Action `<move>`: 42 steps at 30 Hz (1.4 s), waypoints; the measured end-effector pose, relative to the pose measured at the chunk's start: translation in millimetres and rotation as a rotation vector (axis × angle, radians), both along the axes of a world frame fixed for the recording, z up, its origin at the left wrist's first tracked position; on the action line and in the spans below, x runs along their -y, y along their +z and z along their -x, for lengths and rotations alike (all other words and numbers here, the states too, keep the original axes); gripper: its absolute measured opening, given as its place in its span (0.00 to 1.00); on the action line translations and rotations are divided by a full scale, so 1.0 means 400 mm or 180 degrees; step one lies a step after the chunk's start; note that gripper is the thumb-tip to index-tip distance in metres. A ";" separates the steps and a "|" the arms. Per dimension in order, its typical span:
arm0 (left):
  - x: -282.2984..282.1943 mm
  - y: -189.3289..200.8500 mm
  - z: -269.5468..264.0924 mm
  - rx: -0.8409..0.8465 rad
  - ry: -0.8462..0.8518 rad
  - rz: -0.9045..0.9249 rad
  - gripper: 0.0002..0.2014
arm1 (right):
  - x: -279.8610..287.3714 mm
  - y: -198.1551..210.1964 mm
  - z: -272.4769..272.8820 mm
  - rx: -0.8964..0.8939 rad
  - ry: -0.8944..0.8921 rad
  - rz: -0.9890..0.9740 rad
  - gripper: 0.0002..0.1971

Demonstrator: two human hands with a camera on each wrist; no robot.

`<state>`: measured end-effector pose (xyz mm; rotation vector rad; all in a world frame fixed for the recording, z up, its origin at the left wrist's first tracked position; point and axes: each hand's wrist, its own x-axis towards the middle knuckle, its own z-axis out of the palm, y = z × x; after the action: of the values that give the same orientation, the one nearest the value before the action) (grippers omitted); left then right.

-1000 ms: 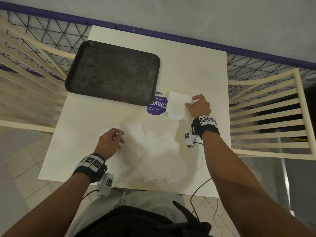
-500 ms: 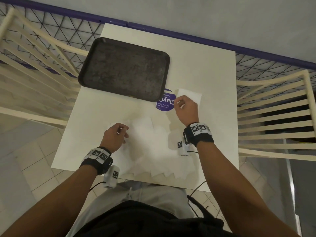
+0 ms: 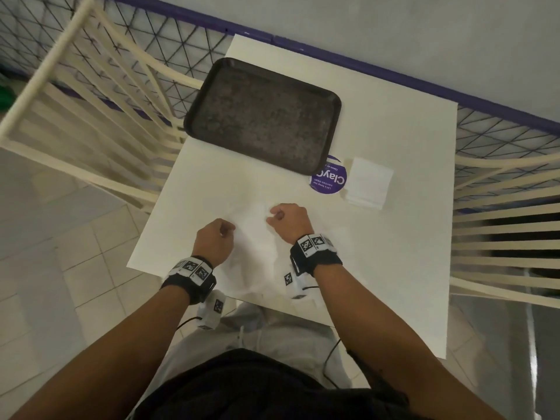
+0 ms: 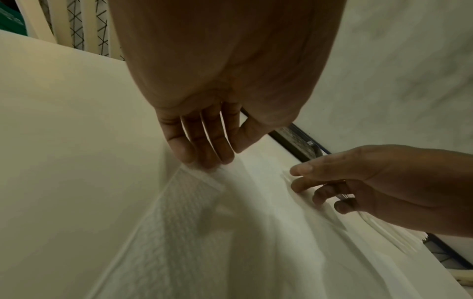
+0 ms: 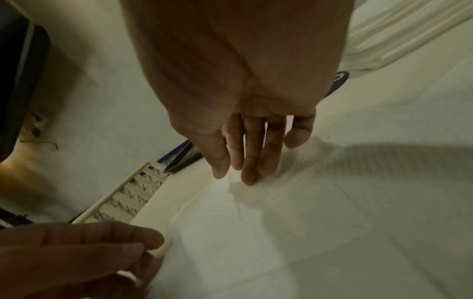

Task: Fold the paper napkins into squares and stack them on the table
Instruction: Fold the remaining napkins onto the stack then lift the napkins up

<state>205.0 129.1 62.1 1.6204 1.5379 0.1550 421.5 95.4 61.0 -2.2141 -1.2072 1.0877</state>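
A stack of folded white napkins [image 3: 368, 184] lies at the right of the white table [image 3: 394, 237], beside a purple sticker. A heap of loose unfolded napkins [image 3: 253, 259] is spread at the near edge. My left hand [image 3: 225, 233] pinches the left corner of the top loose napkin [image 4: 194, 194] between thumb and fingers [image 4: 204, 153]. My right hand [image 3: 272, 216] has curled fingers and pinches the same napkin's far right part; its fingertips [image 5: 249, 178] touch the paper. The other hand's fingers [image 5: 89, 248] show at lower left in the right wrist view.
A dark empty tray [image 3: 263, 116] sits at the far left of the table, over part of the round purple sticker [image 3: 328, 180]. Cream slatted chairs [image 3: 91, 116] stand left and right. A mesh railing [image 3: 181, 40] and a wall lie behind.
My right hand has left the folded stack and come back left and nearer, onto the loose napkins beside my left hand. The left hand has stayed on the heap.
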 end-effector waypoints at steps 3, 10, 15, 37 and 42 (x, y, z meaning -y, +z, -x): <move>0.002 -0.006 0.014 0.0053 -0.0029 0.0045 0.06 | -0.013 -0.005 0.027 0.0044 0.0003 0.0044 0.15; -0.005 -0.014 0.020 0.0008 -0.0088 0.0051 0.07 | -0.071 0.016 0.039 0.0623 0.0477 0.0123 0.19; -0.008 -0.012 0.022 0.0046 -0.0037 0.0137 0.07 | -0.103 0.023 0.042 0.0935 0.0543 0.0325 0.04; -0.029 0.083 -0.128 0.1696 0.0713 0.0859 0.29 | -0.009 0.151 -0.040 -0.1002 -0.1515 -0.0641 0.01; -0.031 0.081 -0.145 0.1825 0.0753 0.1005 0.40 | 0.031 0.170 -0.049 -0.1363 -0.1694 -0.0800 0.01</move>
<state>263.2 141.6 94.5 1.0241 1.2219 0.4415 441.0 82.9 129.1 -1.8254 -0.4986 1.0390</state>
